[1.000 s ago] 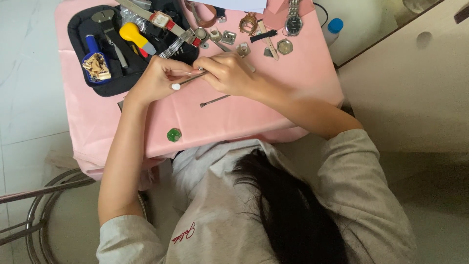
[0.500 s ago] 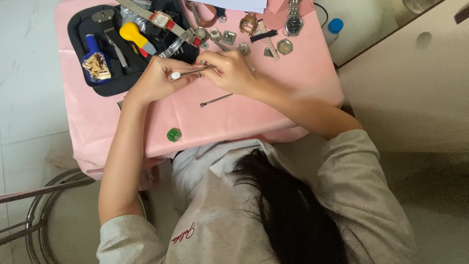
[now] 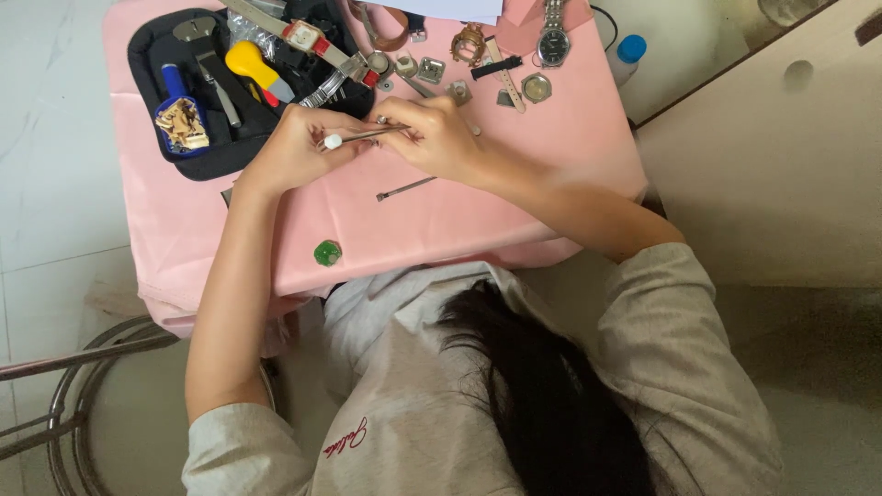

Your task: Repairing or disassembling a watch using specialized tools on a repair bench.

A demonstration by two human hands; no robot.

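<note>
Little has shifted since the earlier frames: the white-tipped thin tool (image 3: 363, 137) has been raised slightly and now lies almost level between the two hands, which have stayed together over the pink worktop (image 3: 514, 207).

The left hand (image 3: 294, 147) is curled, its fingers closed around the white-tipped end of the tool. The right hand (image 3: 432, 133) is closed as well, the fingers pinched on the other end of the tool; whether a small part is also held there cannot be told. The tool is thus held above the worktop, just in front of the black tool case (image 3: 197, 92).

Inside the case a yellow-handled tool (image 3: 250, 64) and a blue-handled tool (image 3: 175, 83) are laid, with a small clear packet of pale pieces (image 3: 184, 124) beside them. A watch with a red-edged square face (image 3: 308, 37) is set across the case. Near the far edge a round dark-faced wristwatch (image 3: 553, 41) and several loose watch cases (image 3: 432, 69) are spread. A slim metal pin (image 3: 404, 189) is lying just below the hands, and a small green round object (image 3: 327, 253) is resting near the front edge. A blue-capped bottle (image 3: 628, 50) is seen beside the worktop.
</note>
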